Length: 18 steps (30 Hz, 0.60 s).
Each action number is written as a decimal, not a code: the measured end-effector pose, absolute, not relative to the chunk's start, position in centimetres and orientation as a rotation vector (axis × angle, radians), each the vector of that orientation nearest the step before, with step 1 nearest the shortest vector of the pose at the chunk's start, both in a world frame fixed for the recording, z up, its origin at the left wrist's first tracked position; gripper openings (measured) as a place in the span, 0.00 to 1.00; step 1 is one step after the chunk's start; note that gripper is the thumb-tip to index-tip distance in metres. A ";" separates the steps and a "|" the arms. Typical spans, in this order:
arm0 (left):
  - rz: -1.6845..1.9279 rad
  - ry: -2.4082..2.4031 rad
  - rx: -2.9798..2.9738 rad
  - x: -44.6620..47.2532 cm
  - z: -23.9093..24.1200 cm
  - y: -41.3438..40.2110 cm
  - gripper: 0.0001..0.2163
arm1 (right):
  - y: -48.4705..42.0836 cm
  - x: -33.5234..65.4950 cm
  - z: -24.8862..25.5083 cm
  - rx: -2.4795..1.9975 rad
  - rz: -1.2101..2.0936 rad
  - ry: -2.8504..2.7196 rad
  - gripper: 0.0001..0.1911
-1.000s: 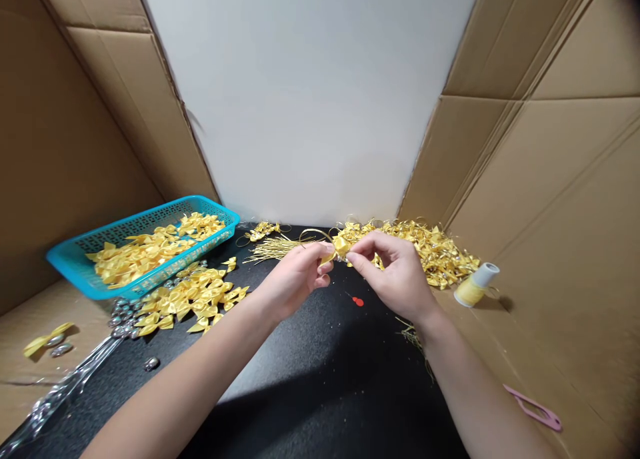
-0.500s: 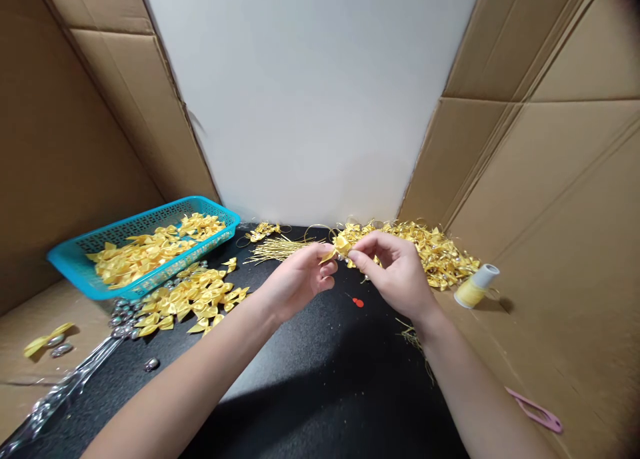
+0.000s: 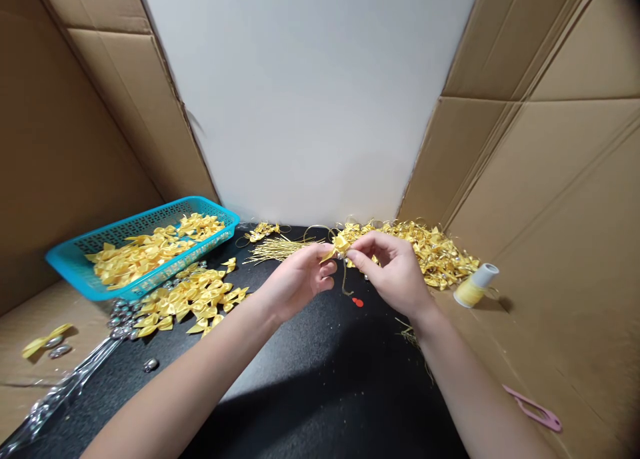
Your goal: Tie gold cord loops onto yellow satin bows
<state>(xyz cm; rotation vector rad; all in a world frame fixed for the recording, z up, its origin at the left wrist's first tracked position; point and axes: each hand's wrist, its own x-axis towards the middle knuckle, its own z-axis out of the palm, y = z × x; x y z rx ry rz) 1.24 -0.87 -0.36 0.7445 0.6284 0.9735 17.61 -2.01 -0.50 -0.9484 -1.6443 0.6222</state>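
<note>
Between both hands, above the black work surface (image 3: pixel 310 392), is a yellow ribbon bow (image 3: pixel 342 243) with a small silvery bead at its underside. My left hand (image 3: pixel 303 279) pinches the bow's left side between thumb and fingers. My right hand (image 3: pixel 395 269) is closed on its right side, thumb against forefinger. A gold cord (image 3: pixel 345 282) hangs below the bow, and a loop of it arcs up behind. Just under the cord's end lies a small red tool (image 3: pixel 357 302), which looks like a needle threader. The exact grip points are partly hidden by my fingers.
A turquoise basket (image 3: pixel 140 289) of yellow bows stands at the left, with loose bows (image 3: pixel 200 295) and silvery beads (image 3: pixel 123 315) before it. Gold cords (image 3: pixel 280 249) and a heap of bows (image 3: pixel 425 249) lie behind. At the right are a thread spool (image 3: pixel 476 285) and pink thread snips (image 3: pixel 535 409).
A gold cord end now dangles beneath the bow, where none showed before. Both hands have stayed almost in place.
</note>
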 end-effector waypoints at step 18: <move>1.003 0.714 0.824 1.4 -0.5 -0.9 0.12 | -2.4 17.4 -0.2 -0.989 0.450 -1.719 0.05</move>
